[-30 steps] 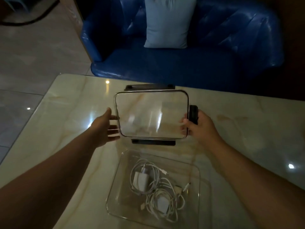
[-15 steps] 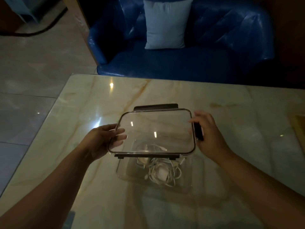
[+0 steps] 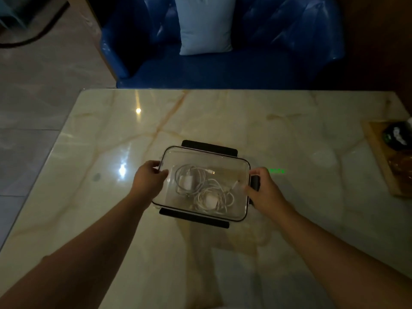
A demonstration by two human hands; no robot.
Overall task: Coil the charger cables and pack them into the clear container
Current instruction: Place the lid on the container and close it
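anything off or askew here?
Nothing spilled or damaged. The lid sits over the clear container, held by the left hand and right hand. Its far clip and near clip stick out flat, not snapped down. The charger cables inside are only loosely coiled.

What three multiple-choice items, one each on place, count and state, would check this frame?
1. Where are the chargers? A) on the sofa B) in the container C) on the floor
2. How many white adapters show? A) none B) two C) five
3. How is the lid? A) over the container, a hand gripping each end B) leaning on the pillow C) flat on the floor
1 B: they show through the clear lid. 2 B: one sits in each coil. 3 A: the left hand and right hand grip its ends.
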